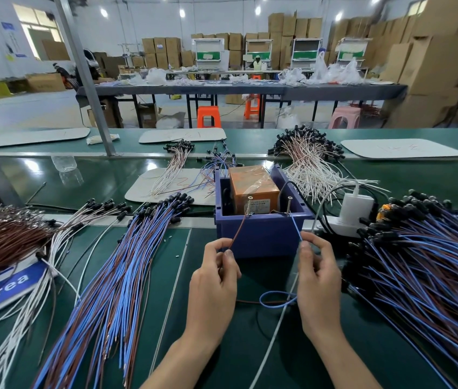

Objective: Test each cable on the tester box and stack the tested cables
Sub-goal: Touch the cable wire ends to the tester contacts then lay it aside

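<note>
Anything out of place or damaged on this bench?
A clear plastic bottle lies on its side on the green belt, left of the tester box. Nothing else looks spilled or broken.

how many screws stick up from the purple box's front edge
2. One metal screw stands left on the front rim of the purple plastic tester box, where the brown wire ends; the other right, where the blue wire ends. More could hide inside.

Blue tester box (261, 237), orange block (253, 189), green table (222, 346)
</note>
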A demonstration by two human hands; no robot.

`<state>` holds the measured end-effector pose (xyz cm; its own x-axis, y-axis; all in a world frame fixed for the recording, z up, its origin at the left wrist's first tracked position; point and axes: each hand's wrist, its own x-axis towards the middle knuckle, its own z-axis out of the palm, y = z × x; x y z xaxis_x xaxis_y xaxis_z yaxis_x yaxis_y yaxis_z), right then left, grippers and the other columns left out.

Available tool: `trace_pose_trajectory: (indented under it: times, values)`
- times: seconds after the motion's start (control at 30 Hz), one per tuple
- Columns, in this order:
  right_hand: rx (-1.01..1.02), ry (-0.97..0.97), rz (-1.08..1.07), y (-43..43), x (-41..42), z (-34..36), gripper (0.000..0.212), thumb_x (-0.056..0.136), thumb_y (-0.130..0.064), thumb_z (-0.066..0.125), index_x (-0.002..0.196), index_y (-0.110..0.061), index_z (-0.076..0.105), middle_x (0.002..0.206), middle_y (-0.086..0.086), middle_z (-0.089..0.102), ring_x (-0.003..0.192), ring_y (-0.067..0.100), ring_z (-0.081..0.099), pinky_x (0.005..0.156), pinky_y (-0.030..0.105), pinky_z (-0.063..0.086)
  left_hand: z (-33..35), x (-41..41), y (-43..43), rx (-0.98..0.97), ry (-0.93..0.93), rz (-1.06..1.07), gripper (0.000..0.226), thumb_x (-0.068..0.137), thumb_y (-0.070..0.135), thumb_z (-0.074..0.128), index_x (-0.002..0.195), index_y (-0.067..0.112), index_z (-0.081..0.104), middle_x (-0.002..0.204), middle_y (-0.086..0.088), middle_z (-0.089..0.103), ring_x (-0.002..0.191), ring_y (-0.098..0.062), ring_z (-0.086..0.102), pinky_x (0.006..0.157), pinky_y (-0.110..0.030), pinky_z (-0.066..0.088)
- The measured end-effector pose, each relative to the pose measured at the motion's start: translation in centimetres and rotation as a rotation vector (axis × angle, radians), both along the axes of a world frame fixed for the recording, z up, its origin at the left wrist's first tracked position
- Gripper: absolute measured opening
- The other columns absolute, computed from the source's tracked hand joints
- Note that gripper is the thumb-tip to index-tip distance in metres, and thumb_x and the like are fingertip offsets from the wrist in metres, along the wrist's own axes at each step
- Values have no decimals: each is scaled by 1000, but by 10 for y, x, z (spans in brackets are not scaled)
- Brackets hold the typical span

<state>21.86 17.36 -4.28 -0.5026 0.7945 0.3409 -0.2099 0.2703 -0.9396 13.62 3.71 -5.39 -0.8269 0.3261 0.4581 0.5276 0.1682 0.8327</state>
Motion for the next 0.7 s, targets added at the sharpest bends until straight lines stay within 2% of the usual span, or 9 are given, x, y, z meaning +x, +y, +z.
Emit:
trace_pose_trajectory:
  times: [0.07, 0.1, 0.17, 0.53, 0.7]
  values:
    - [0, -7, -11, 0, -1, 0, 19, 105, -27, 51, 105, -43, 62, 80, -28, 64, 72, -5, 59, 63, 7, 42, 0, 0, 0, -3, 3, 2, 27, 106, 24, 45, 106, 51, 47, 72, 10, 64, 48, -5, 47, 47, -16, 36]
    - [-9, -12, -15, 1, -2, 0, 19, 105, -27, 51, 105, -43, 62, 92, -33, 65, 87, -9, 61, 71, 5, 43, 0, 0, 0, -5, 4, 3, 27, 106, 24, 45, 106, 51, 47, 72, 10, 64, 48, -6, 47, 47, -16, 37]
    - [-24, -26, -15, 1, -2, 0, 18, 105, -27, 51, 106, -42, 62, 101, -36, 64, 98, -11, 59, 78, 9, 43, 0, 0, 0, -5, 6, 6, 27, 106, 24, 45, 106, 51, 47, 73, 10, 64, 49, -6, 48, 47, -16, 38]
    - [-26, -28, -21, -1, -2, 2, 21, 105, -28, 51, 105, -47, 60, 104, -35, 64, 102, -9, 59, 88, 26, 47, 0, 0, 0, -3, 4, 13, 23, 105, 25, 45, 107, 48, 48, 71, 9, 63, 50, -7, 50, 49, -15, 37]
    - [-20, -40, -18, 0, -2, 1, 19, 105, -28, 51, 106, -44, 61, 104, -36, 63, 102, -10, 59, 86, 22, 47, -1, 0, 0, 7, 11, 3, 20, 105, 28, 44, 107, 48, 48, 72, 10, 64, 50, -7, 50, 48, -17, 39]
